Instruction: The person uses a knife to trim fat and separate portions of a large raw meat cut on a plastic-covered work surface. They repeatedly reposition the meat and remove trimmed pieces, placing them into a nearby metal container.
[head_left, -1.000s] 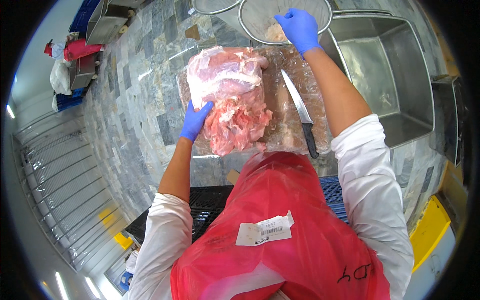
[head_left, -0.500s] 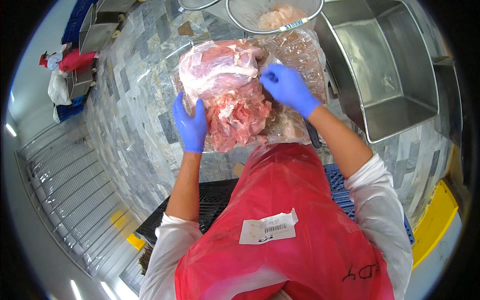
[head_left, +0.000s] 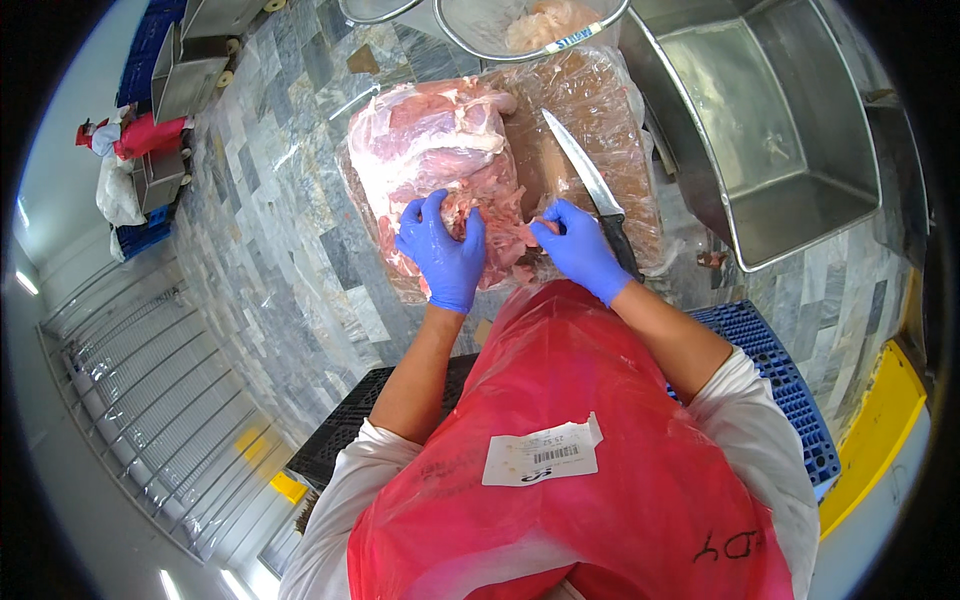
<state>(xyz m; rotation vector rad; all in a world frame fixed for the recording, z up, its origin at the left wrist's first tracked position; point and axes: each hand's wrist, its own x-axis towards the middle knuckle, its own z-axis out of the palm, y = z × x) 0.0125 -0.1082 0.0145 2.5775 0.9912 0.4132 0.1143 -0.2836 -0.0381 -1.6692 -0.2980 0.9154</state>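
A large slab of raw pink meat (head_left: 425,140) with white fat lies on a plastic-wrapped board (head_left: 630,130). On its ragged near part rests my left hand (head_left: 443,258) in a blue glove, fingers curled and thumb apart, gripping the loose meat between them. At the slab's near right edge, my blue-gloved right hand (head_left: 583,252) pinches a small strip of meat (head_left: 532,234) between thumb and fingers. Just right of that hand a knife (head_left: 585,165) lies on the board, blade pointing away, its black handle (head_left: 622,246) partly behind the hand.
A deep steel bin (head_left: 725,215) stands to the right. Beyond the board are metal-rimmed containers, one (head_left: 490,50) holding pale scraps. Blue (head_left: 770,350) and black (head_left: 335,430) plastic pallets sit below. Far left, a person (head_left: 150,138) in a red apron stands by steel bins.
My left hand has moved right onto the ragged meat. My right hand has come nearer and now pinches a strip at the slab's edge. The knife now shows fully on the board.
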